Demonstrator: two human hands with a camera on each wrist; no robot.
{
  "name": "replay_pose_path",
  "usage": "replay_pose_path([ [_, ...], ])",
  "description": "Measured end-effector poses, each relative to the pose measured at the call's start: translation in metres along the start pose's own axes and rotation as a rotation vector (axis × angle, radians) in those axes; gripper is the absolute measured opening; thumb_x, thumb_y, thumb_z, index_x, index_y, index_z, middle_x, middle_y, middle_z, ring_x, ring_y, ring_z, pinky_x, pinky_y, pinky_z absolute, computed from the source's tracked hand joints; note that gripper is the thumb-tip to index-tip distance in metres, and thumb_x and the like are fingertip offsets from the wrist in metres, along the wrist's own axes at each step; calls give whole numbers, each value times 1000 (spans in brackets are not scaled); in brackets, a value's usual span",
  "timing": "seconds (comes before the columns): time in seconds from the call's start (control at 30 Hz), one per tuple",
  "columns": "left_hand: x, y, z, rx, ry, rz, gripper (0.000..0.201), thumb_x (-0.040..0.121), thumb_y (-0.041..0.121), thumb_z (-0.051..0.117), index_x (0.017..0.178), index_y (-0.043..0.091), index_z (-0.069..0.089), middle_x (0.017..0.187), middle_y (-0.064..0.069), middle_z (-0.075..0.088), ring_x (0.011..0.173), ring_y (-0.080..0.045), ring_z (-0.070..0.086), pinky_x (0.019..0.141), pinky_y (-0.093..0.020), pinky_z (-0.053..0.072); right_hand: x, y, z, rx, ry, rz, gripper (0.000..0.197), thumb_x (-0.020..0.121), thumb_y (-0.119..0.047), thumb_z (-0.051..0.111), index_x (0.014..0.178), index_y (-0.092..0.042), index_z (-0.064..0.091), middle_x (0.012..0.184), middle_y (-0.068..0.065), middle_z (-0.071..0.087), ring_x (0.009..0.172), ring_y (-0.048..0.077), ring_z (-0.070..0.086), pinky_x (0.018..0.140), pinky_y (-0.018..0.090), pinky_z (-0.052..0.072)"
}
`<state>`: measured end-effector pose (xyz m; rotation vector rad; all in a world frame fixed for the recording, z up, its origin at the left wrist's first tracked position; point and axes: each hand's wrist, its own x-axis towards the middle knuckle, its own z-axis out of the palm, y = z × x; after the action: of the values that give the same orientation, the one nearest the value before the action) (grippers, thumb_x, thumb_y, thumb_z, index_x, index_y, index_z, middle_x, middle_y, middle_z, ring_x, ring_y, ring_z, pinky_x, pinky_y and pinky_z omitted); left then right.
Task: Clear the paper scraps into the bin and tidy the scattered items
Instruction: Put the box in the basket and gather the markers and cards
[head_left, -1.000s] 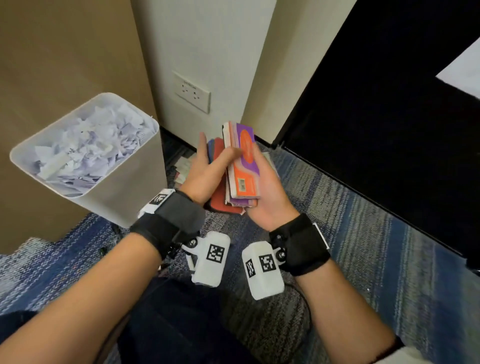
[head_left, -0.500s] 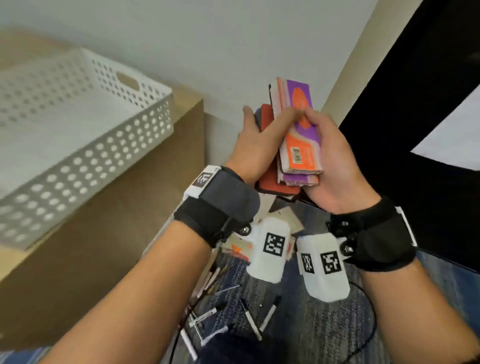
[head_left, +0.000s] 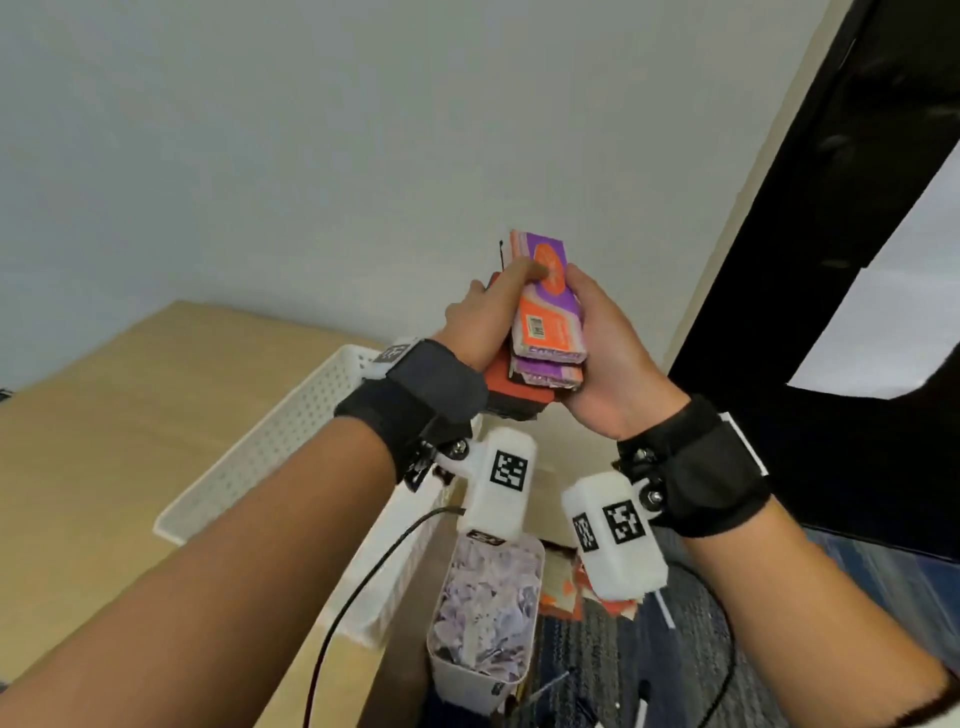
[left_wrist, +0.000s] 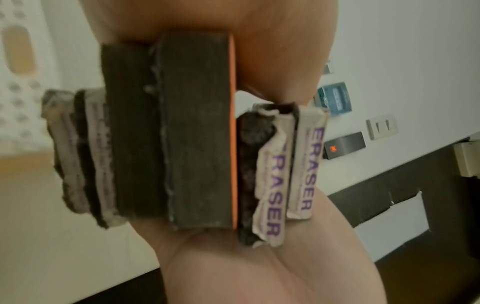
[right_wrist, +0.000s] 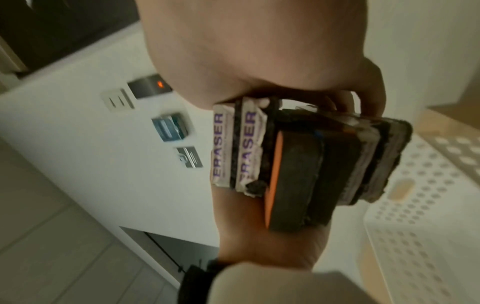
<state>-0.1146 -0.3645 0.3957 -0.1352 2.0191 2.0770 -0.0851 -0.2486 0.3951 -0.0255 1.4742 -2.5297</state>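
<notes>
I hold a stack of whiteboard erasers (head_left: 545, 317) upright between both hands, high in front of the wall. My left hand (head_left: 485, 317) grips its left side with the thumb across the purple-and-orange top pack. My right hand (head_left: 597, 353) cups its right side. The left wrist view shows the stack of erasers (left_wrist: 197, 131) end-on: dark felt, an orange edge, wrappers printed ERASER. The same stack of erasers (right_wrist: 298, 164) fills the right wrist view. Below on the floor stands the white bin (head_left: 467, 686) full of paper scraps (head_left: 483, 608).
A white perforated basket (head_left: 291, 436) rests on the wooden cabinet top (head_left: 104, 441) at my left. Orange scraps (head_left: 561, 592) and pens (head_left: 644, 712) lie on the blue carpet beside the bin. A dark door panel (head_left: 857, 260) stands to the right.
Both hands have lifted the eraser stack from near the floor up to above cabinet height. My view has risen, so the basket and bin now lie below the hands.
</notes>
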Motion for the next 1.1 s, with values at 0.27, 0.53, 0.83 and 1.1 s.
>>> replay_pose_path([
  [0.27, -40, -40, -118, -1, -140, -109, 32, 91, 43, 53, 94, 14, 67, 75, -8, 69, 55, -19, 65, 51, -22, 55, 15, 103, 76, -173, 48, 242, 44, 92, -62, 52, 100, -23, 73, 101, 7, 73, 97, 25, 69, 92, 42, 53],
  [0.53, -54, -66, -168, 47, -155, -307, 28, 90, 30, 45, 78, 10, 60, 63, -9, 63, 47, -20, 59, 50, -20, 50, 8, 146, 103, -330, 79, 536, 61, 84, -61, 52, 125, -16, 65, 114, 12, 70, 106, 32, 66, 94, 49, 49],
  [0.83, -59, -73, -187, 276, -34, -125, 51, 79, 20, 57, 128, 5, 56, 122, -22, 63, 110, -40, 62, 100, -49, 48, 1, 150, 102, -443, -15, 631, 40, 98, -41, 50, 130, -18, 53, 116, 21, 62, 94, 36, 65, 87, 54, 54],
  [1.1, -71, -77, -237, 651, 181, -90, 61, 73, 58, 74, 127, 33, 59, 131, -7, 49, 115, -28, 56, 97, -38, 47, 16, 122, 108, -661, -199, 712, 72, 92, -23, 67, 147, -36, 22, 136, 21, 53, 98, 41, 69, 76, 49, 60],
])
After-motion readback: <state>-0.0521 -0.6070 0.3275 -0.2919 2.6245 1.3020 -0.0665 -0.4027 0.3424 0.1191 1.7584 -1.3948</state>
